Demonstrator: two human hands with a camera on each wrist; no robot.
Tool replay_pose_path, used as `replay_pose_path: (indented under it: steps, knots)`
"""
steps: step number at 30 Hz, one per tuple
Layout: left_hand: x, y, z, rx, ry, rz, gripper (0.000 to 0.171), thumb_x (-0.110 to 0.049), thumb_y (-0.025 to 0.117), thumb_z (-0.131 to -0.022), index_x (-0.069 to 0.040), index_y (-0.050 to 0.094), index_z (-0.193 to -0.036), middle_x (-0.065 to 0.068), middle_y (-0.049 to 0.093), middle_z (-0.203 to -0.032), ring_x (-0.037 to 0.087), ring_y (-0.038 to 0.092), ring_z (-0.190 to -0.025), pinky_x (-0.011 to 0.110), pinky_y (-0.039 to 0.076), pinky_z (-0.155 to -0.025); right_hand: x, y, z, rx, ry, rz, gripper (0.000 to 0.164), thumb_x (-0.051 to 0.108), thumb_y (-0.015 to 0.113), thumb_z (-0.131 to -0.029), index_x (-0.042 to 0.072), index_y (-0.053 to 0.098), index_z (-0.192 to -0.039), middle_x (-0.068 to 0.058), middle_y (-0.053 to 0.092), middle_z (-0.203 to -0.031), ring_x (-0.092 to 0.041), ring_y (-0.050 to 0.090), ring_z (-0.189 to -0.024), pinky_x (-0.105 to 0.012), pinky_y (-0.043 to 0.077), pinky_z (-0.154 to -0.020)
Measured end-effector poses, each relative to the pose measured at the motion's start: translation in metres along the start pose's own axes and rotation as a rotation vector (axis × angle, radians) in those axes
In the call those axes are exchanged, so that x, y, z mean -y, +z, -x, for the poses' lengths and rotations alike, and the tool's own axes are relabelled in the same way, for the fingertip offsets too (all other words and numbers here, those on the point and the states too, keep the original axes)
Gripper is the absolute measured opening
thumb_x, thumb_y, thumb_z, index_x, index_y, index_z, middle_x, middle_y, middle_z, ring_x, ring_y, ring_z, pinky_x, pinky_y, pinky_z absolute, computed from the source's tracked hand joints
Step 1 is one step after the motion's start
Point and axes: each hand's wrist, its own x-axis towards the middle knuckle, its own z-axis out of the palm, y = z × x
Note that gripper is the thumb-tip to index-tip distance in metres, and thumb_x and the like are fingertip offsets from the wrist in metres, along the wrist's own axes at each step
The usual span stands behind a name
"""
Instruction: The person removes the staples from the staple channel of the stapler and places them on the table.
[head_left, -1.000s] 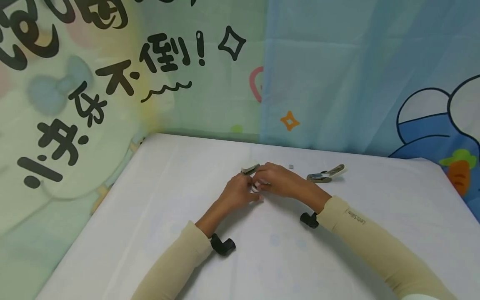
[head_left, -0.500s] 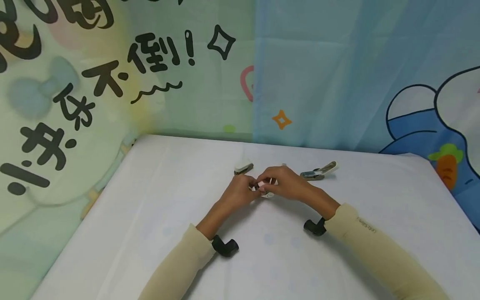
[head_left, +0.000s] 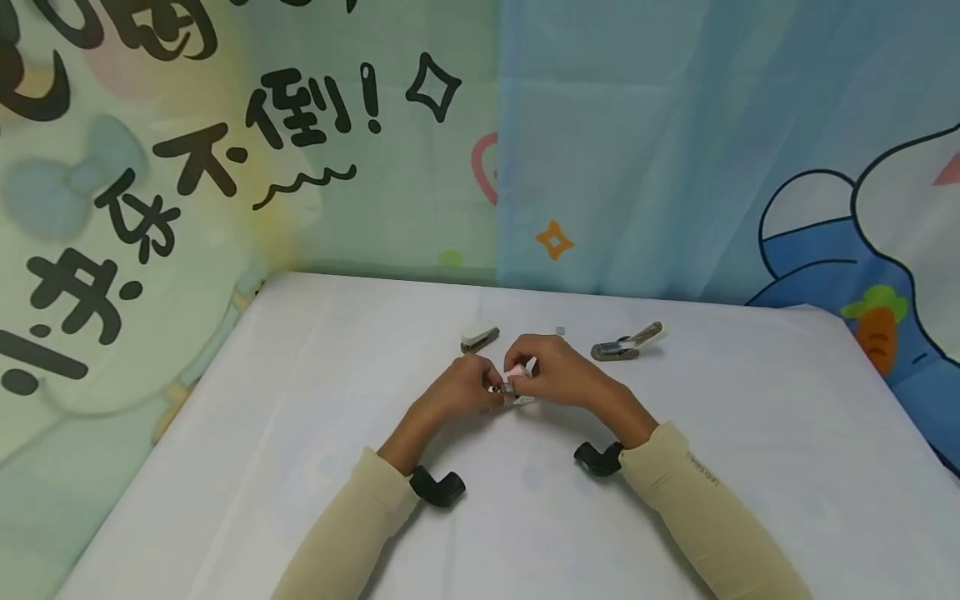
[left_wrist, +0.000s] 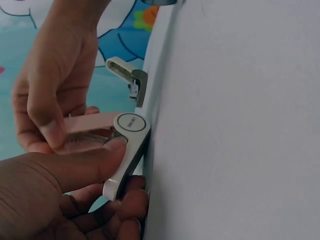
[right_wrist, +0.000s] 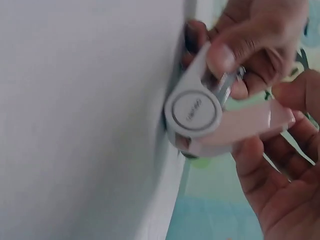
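Both hands hold one small stapler (left_wrist: 131,125), white with a pinkish lever (right_wrist: 250,121) swung wide away from its body. My left hand (head_left: 461,387) grips the white body, thumb on top and fingers beneath, as the left wrist view shows. The pink lever is pinched between the thumb and fingers of my right hand (head_left: 558,371). A metal strip (right_wrist: 231,87) shows between lever and body, partly hidden by the left thumb. In the head view the fingers cover most of this stapler, which is low over the white table.
Behind the left hand lies a closed white-and-grey stapler (head_left: 480,336). Another stapler (head_left: 628,342), its top raised, lies back right. Between them is a small grey block (head_left: 560,331). Printed curtains (head_left: 637,150) hang beyond the white-covered table (head_left: 300,325).
The stapler has been turned and its pink lever now shows in the right fingers. Hands have shifted slightly apart. The head view has swung a little to the right.
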Motion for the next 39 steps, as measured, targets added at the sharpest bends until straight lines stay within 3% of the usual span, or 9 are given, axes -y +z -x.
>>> replay_pose_path:
  steps: [7, 12, 17, 22, 28, 31, 34, 39]
  knots:
    - [0.005, -0.001, -0.001, 0.073, -0.04, 0.022, 0.018, -0.011, 0.082, -0.078, -0.004, 0.068, -0.087, 0.001, 0.062, -0.072, 0.011, 0.051, -0.062, 0.025, 0.043, -0.057, -0.006, -0.002, 0.011, -0.025, 0.046, -0.088, 0.014, -0.001, 0.064, -0.085, 0.006, 0.069, -0.097, -0.007, 0.066, -0.095, -0.014, 0.06, -0.086, -0.036, 0.051, -0.072]
    - [0.006, -0.003, -0.001, 0.098, -0.045, 0.038, 0.018, -0.009, 0.083, -0.076, -0.005, 0.068, -0.085, 0.001, 0.06, -0.069, 0.011, 0.048, -0.061, 0.024, 0.04, -0.055, -0.012, -0.011, 0.016, 0.027, 0.07, -0.111, 0.015, -0.002, 0.061, -0.086, 0.005, 0.068, -0.097, -0.003, 0.065, -0.096, -0.016, 0.057, -0.087, -0.037, 0.05, -0.074]
    - [0.007, -0.003, 0.0, 0.106, -0.048, 0.038, 0.018, -0.008, 0.084, -0.075, -0.005, 0.068, -0.083, 0.001, 0.059, -0.068, 0.01, 0.047, -0.061, 0.024, 0.039, -0.055, -0.019, -0.021, 0.024, 0.102, 0.137, -0.129, 0.02, -0.007, 0.056, -0.088, 0.003, 0.068, -0.101, -0.008, 0.066, -0.101, -0.024, 0.056, -0.089, -0.034, 0.045, -0.075]
    - [0.006, -0.005, -0.001, 0.09, -0.058, 0.041, 0.018, -0.008, 0.084, -0.075, -0.006, 0.068, -0.083, 0.001, 0.06, -0.069, 0.011, 0.048, -0.062, 0.025, 0.04, -0.055, -0.023, -0.023, 0.025, 0.129, 0.183, -0.072, 0.023, -0.006, 0.056, -0.088, 0.004, 0.069, -0.104, -0.005, 0.067, -0.102, -0.022, 0.057, -0.094, -0.035, 0.046, -0.079]
    - [0.003, -0.006, -0.003, 0.084, -0.054, 0.062, 0.018, -0.01, 0.083, -0.076, -0.007, 0.067, -0.083, 0.001, 0.06, -0.069, 0.011, 0.048, -0.061, 0.025, 0.04, -0.055, -0.012, -0.025, 0.018, 0.054, 0.209, 0.103, 0.015, 0.007, 0.06, -0.093, 0.003, 0.072, -0.102, -0.001, 0.07, -0.092, -0.015, 0.058, -0.081, -0.034, 0.048, -0.069]
    - [0.001, -0.006, -0.003, 0.091, -0.057, 0.065, 0.017, -0.01, 0.084, -0.077, -0.007, 0.068, -0.083, 0.001, 0.06, -0.068, 0.01, 0.049, -0.06, 0.024, 0.04, -0.054, -0.001, -0.022, 0.017, -0.005, 0.181, 0.184, 0.016, 0.01, 0.06, -0.095, 0.004, 0.072, -0.103, 0.001, 0.069, -0.091, -0.015, 0.059, -0.083, -0.035, 0.048, -0.07]
    - [0.001, -0.006, -0.002, 0.098, -0.061, 0.069, 0.018, -0.011, 0.084, -0.077, -0.007, 0.068, -0.082, 0.001, 0.061, -0.066, 0.01, 0.049, -0.058, 0.024, 0.041, -0.054, 0.009, -0.015, 0.014, -0.039, 0.114, 0.194, 0.013, 0.009, 0.062, -0.094, 0.005, 0.072, -0.102, 0.003, 0.067, -0.091, -0.013, 0.06, -0.085, -0.036, 0.05, -0.071]
    - [0.003, -0.005, -0.002, 0.11, -0.057, 0.076, 0.018, -0.014, 0.085, -0.076, -0.008, 0.068, -0.078, 0.002, 0.061, -0.064, 0.01, 0.049, -0.055, 0.025, 0.04, -0.053, 0.017, -0.001, 0.01, 0.036, 0.012, 0.175, 0.01, 0.007, 0.066, -0.092, 0.006, 0.073, -0.099, 0.005, 0.064, -0.087, -0.006, 0.056, -0.074, -0.027, 0.049, -0.064]
